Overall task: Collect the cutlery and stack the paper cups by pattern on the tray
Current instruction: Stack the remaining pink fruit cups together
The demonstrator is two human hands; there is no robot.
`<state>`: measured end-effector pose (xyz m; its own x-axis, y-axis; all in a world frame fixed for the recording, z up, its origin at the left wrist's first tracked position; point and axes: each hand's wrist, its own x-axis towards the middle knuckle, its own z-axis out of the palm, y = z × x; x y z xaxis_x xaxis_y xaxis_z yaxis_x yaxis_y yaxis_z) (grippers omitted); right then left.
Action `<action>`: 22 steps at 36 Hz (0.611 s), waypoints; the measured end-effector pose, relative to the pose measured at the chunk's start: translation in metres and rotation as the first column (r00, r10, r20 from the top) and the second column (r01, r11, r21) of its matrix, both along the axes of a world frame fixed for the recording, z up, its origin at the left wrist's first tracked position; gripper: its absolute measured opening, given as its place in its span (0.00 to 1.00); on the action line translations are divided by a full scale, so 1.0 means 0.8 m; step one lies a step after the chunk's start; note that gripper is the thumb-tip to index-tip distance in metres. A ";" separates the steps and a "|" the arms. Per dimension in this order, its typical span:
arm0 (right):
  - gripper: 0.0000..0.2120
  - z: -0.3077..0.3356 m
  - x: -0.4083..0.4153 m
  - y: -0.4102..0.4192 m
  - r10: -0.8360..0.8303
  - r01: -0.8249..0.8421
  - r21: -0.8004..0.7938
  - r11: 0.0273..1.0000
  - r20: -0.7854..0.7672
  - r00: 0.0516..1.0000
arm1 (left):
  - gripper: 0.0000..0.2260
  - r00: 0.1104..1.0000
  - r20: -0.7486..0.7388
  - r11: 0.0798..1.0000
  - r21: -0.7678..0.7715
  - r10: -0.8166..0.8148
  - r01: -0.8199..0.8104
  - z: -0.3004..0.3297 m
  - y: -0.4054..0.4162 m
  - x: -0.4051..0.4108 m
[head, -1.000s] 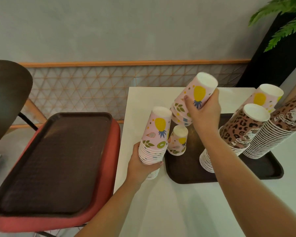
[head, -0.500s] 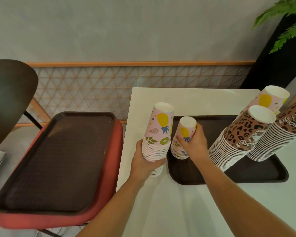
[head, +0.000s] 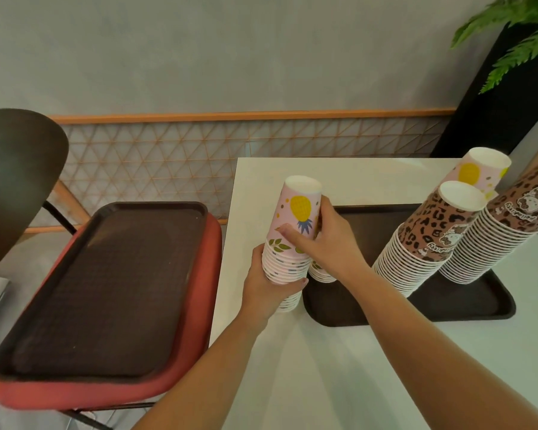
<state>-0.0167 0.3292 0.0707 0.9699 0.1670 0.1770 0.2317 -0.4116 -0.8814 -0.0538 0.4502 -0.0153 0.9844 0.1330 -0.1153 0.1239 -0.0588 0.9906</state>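
A tall upside-down stack of pink pineapple cups (head: pixel 292 243) stands at the left edge of the dark brown tray (head: pixel 448 308) on the white table (head: pixel 323 383). My left hand (head: pixel 267 290) is wrapped round its lower part. My right hand (head: pixel 330 243) reaches over from the right; its thumb lies across the front of the stack's top cup and its fingers curl round the right side. Under that palm the bottom of a short pink cup stack (head: pixel 320 274) shows on the tray. No cutlery is in view.
Two leaning leopard-print cup stacks (head: pixel 429 243) (head: pixel 510 225) and another pink stack (head: pixel 479 172) crowd the tray's right half. To the left, a second dark tray (head: pixel 106 290) lies on a red chair seat (head: pixel 213 243). A dark chair back (head: pixel 13 181) and a plant (head: pixel 525 35) stand at the edges.
My right hand set a short pink stack down on the tray over the single cup, then shifted left onto the tall stack. My left hand kept hold of the tall stack.
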 end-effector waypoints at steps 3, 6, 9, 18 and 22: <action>0.25 -0.001 0.001 0.000 -0.025 0.025 0.028 0.999 0.003 1.000 | 0.35 1.000 0.006 1.000 0.011 -0.007 0.007 0.001 -0.002 -0.001; 0.22 0.001 0.001 -0.001 -0.063 0.062 0.044 0.997 0.021 0.998 | 0.35 1.000 0.010 1.000 0.027 -0.017 0.016 0.001 -0.003 0.000; 0.22 0.004 0.004 -0.005 -0.082 0.081 0.055 0.995 0.026 0.996 | 0.35 1.000 0.011 0.999 0.034 -0.026 0.026 0.001 -0.004 0.000; 0.19 0.015 0.013 -0.013 -0.117 0.111 0.134 0.985 0.036 0.992 | 0.36 1.000 0.009 0.998 0.059 -0.020 0.020 -0.002 -0.010 0.006; 0.16 0.025 0.018 -0.017 -0.177 0.162 0.208 0.965 0.054 0.983 | 0.34 1.000 0.003 0.999 0.041 -0.014 0.013 -0.002 -0.011 0.006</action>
